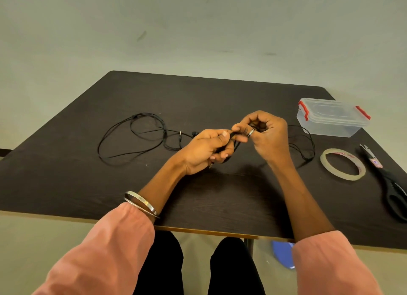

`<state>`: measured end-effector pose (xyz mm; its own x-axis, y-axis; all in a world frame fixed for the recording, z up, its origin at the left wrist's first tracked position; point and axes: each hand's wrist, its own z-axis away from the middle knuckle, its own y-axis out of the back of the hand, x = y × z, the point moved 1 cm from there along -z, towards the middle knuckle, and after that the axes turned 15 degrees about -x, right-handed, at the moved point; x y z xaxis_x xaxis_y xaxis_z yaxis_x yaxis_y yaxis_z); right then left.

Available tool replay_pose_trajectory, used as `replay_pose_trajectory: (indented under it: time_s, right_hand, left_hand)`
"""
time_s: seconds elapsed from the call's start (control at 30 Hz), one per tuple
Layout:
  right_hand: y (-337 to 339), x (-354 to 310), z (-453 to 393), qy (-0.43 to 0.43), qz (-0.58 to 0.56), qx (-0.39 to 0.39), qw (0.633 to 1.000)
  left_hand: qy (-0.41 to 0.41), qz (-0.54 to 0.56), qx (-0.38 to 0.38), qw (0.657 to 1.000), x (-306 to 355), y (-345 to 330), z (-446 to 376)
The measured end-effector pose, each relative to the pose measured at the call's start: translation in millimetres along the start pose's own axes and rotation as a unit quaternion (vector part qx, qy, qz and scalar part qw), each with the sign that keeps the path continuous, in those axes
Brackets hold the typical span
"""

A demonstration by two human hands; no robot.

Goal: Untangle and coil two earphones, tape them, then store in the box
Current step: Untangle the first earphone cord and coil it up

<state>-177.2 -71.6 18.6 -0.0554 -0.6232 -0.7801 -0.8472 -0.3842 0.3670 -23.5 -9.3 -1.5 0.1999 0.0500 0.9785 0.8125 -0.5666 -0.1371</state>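
Note:
Two black earphones lie on a dark table (66, 180). One earphone cable (132, 138) sprawls in loose loops left of my hands, its plug near the middle. The other earphone cable (306, 147) trails in loops to the right of my right hand and runs into both hands. My left hand (207, 149) is closed around a bunch of that cable. My right hand (264, 131) pinches the same cable just above the left, fingers curled. The part of the cable inside my fists is hidden.
A clear plastic box (330, 118) with red latches and its lid on stands at the right rear. A roll of clear tape (342, 164) lies flat near it. Black scissors (387, 182) lie along the right edge. The table's front edge is close to my lap.

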Motion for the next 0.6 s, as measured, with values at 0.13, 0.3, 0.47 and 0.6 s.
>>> replay_pose_trajectory:
  time_s: [0.13,0.3,0.47,0.6]
  right_hand:
    - [1,4,-2,-0.004,0.019,-0.017,1.000]
    - [-11,13,1,-0.058,0.087,-0.128,0.986]
    - [-30,8,9,-0.040,0.178,-0.233,0.955]
    - [-35,8,9,0.033,0.298,-0.277,0.913]
  left_hand:
    - [-0.060,0.084,0.012,0.995,1,6,0]
    - [-0.155,0.190,0.088,0.965,10,17,3]
    - [-0.176,0.161,0.202,0.950,13,25,5]
    - [-0.150,0.109,0.277,0.943,9,23,2]
